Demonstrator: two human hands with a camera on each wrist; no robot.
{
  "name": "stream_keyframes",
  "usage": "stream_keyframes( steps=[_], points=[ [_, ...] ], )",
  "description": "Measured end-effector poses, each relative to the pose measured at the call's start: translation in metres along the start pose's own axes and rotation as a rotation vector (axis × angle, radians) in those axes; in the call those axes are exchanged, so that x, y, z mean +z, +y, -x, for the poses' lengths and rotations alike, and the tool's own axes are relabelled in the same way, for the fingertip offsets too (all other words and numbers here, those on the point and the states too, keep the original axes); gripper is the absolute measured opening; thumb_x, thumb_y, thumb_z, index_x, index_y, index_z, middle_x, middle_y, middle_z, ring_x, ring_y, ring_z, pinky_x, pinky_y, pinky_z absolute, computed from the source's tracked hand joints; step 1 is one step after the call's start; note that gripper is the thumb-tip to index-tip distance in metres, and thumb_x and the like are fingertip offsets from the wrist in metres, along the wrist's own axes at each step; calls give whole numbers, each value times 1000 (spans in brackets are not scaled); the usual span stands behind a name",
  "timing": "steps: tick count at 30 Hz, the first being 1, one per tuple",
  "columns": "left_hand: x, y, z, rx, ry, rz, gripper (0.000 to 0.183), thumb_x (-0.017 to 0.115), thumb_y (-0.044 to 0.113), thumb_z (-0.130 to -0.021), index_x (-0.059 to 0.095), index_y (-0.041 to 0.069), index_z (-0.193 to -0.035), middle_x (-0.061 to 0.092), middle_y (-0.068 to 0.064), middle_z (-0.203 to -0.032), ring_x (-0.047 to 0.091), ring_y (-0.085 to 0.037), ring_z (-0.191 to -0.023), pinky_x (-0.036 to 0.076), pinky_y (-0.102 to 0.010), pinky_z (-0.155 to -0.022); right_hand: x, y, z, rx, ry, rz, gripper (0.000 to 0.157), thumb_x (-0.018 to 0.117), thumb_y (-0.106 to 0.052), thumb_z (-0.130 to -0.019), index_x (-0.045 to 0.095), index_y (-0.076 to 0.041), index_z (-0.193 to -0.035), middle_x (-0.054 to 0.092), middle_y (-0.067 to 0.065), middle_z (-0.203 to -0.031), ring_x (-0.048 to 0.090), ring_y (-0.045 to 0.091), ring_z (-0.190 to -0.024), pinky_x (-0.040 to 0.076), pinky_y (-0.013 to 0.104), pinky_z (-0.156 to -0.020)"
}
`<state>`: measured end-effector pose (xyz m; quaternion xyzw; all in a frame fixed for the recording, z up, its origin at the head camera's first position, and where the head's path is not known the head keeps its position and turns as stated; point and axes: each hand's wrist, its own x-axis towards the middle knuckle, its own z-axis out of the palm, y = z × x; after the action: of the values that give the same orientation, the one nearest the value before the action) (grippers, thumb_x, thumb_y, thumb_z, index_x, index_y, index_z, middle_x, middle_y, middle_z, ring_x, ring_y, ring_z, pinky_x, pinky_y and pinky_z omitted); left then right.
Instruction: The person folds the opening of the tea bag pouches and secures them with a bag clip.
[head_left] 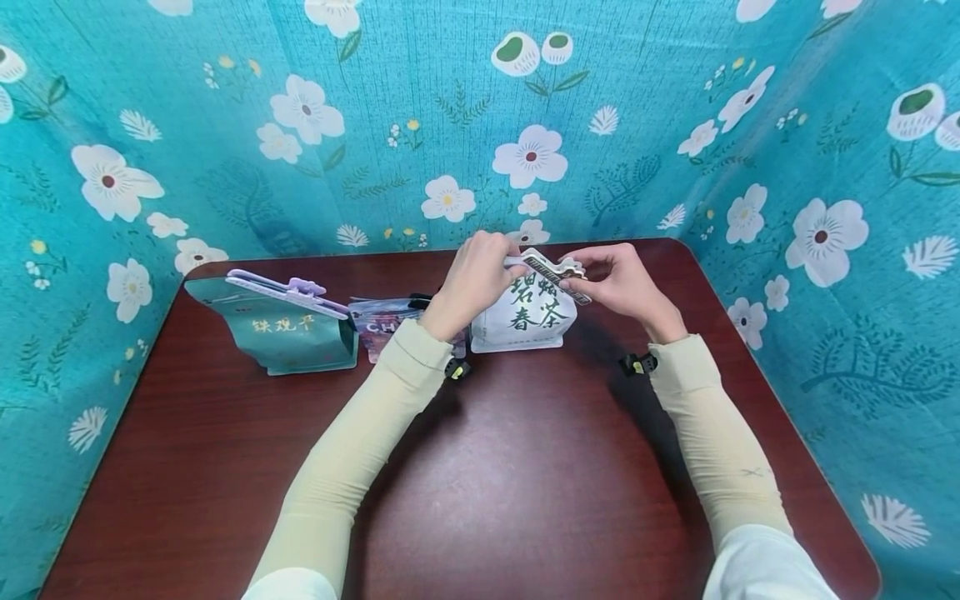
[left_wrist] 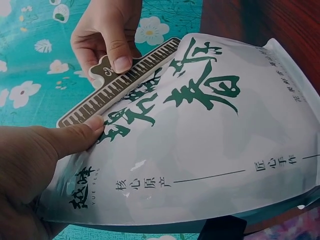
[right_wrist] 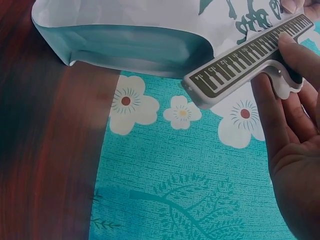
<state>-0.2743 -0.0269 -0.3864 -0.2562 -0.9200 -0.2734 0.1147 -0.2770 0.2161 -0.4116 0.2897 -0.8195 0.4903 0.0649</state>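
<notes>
A white tea pouch (head_left: 525, 321) with green characters stands upright at the table's back middle. A long sealing clip with a piano-key pattern (head_left: 555, 275) lies across its top edge. My left hand (head_left: 480, 275) grips the pouch's top left corner, its thumb (left_wrist: 75, 137) pressing just under the clip (left_wrist: 117, 82). My right hand (head_left: 618, 279) pinches the clip's handle, thumb (left_wrist: 117, 52) on the key face. From the right wrist the clip (right_wrist: 245, 62) juts past the pouch (right_wrist: 125, 35) with my fingers (right_wrist: 290, 90) curled round it.
A teal pouch (head_left: 288, 329) closed with a lilac clip (head_left: 285, 292) stands at the back left. A purple packet (head_left: 386, 325) lies between the two pouches, partly behind my left wrist. Floral teal cloth (head_left: 450, 125) walls the dark wooden table (head_left: 525, 483) on three sides.
</notes>
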Motion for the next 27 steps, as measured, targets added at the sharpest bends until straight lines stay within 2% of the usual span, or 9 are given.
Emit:
stream_keyframes(
  steps=[4,8,13,18,23,25,27],
  points=[
    [1,-2,0,-1,4,3,15,79,23,-91,79,8,-87,73,-4,-79,57,-14,-66,42,-27,-60,1,2,0,3,1,-1,28,82,8,-78,75,8,-106,74,23,-92,69,31,-68,56,22,-58],
    [1,-4,-1,3,0,13,16,79,24,-91,79,8,-88,73,-3,-79,56,-13,-65,41,-27,-59,1,3,1,-1,16,0,27,82,8,-79,75,7,-106,74,22,-94,69,21,-69,57,23,-61],
    [-4,-6,0,1,-39,54,17,77,25,-93,78,7,-93,74,-4,-84,54,-15,-66,43,-27,-61,1,4,1,-4,16,-40,26,80,8,-80,75,7,-106,74,17,-94,67,13,-69,56,23,-62],
    [-11,-12,5,-19,-48,136,21,76,24,-94,78,6,-106,77,-6,-102,67,-16,-84,53,-29,-77,1,3,-1,13,9,-50,31,81,5,-81,74,7,-111,74,8,-97,68,11,-71,57,24,-62],
    [-17,-20,13,-33,-44,230,20,72,20,-96,76,6,-110,76,-7,-109,69,-18,-101,54,-33,-89,5,2,-5,-6,-5,-80,33,80,3,-82,74,4,-115,73,8,-99,56,11,-60,46,20,-55],
    [-19,-23,17,-40,-31,267,19,70,19,-97,76,6,-111,75,-7,-111,68,-17,-101,53,-32,-88,7,1,-9,-14,-8,-115,32,79,4,-83,74,5,-114,72,9,-97,55,12,-62,45,20,-56],
    [-20,-26,21,-40,-14,299,19,70,18,-97,76,7,-111,75,-7,-111,66,-17,-87,52,-31,-80,9,-1,-11,-13,-7,-140,31,79,6,-82,74,5,-113,72,10,-96,59,11,-66,47,20,-58]
  ],
)
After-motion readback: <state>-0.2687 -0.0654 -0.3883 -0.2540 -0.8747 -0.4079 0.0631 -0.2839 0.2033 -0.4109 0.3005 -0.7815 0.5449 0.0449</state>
